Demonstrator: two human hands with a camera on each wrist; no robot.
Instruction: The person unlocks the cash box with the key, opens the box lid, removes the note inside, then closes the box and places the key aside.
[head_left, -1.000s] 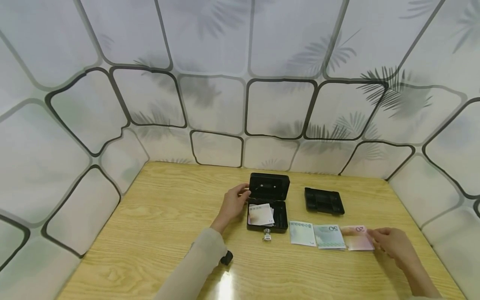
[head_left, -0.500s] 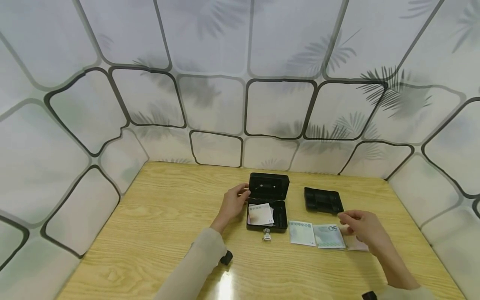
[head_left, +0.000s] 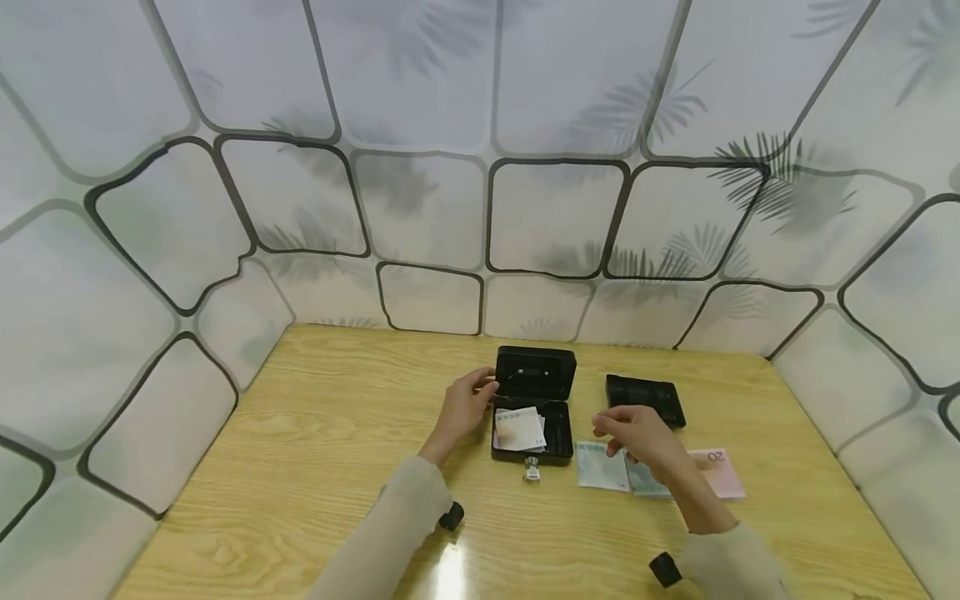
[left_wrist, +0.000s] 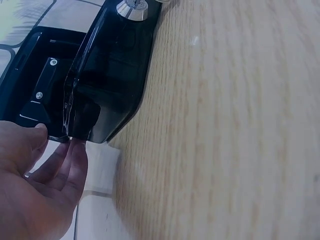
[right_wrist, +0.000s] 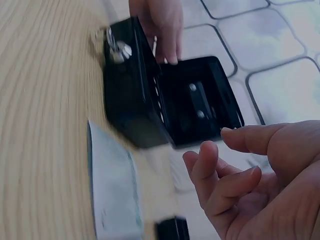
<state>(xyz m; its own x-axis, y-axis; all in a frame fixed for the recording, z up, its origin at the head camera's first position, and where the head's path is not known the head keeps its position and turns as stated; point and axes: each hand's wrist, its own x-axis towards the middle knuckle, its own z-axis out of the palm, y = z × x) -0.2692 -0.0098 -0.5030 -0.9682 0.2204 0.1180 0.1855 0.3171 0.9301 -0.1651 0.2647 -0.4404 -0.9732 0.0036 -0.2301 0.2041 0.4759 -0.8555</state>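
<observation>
A black cash box [head_left: 558, 457] stands with its lid [head_left: 551, 367] raised and folded banknotes [head_left: 519, 432] inside. Keys [head_left: 532, 472] hang at its front lock. My left hand [head_left: 461, 407] holds the lid's left edge near the hinge; in the left wrist view the thumb lies at the lid's edge, the fingers behind. My right hand [head_left: 645, 435] hovers right of the box, fingers loosely curled and nothing between them. Below it lie a pale green banknote [head_left: 600, 468] and a green-blue banknote [head_left: 647, 483], partly covered by the hand. A pink 20 banknote [head_left: 722, 475] lies farther right.
Behind the right hand sits a black tray [head_left: 637, 388], partly hidden by it. The wooden table [head_left: 315, 433] meets patterned cloth walls [head_left: 427, 208] at the back and sides. Dark wrist devices [head_left: 452, 517] show at both sleeves.
My right hand has left the pink banknote and moved left across the row of banknotes toward the box. My left hand stays at the lid.
</observation>
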